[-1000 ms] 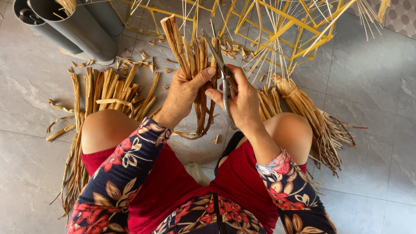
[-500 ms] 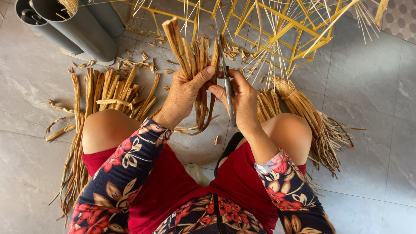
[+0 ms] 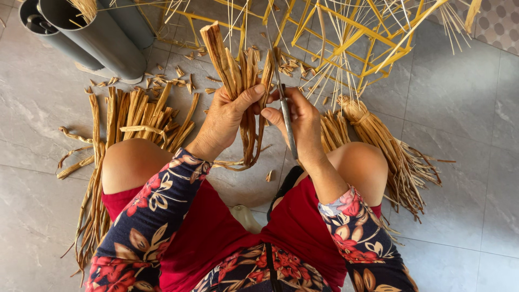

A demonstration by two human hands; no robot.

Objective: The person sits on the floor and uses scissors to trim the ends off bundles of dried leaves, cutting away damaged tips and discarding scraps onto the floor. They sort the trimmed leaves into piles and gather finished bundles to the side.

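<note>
Grey tubes (image 3: pixel 92 38), upper left on floor: upright, straw tuft poking from one; remaining contents hidden. Loose tan strips (image 3: pixel 138 116) beside left knee. Left hand (image 3: pixel 227 119) clamped round upright strip bundle (image 3: pixel 240 81), held above the knees. Right hand (image 3: pixel 300 121) closed on scissors (image 3: pixel 285 116), blades touching bundle. Risk, judged: blades close to left thumb; slack grip could spill strips. Tied sheaf (image 3: pixel 389 151) right; yellow frame (image 3: pixel 346 43) behind.
</note>
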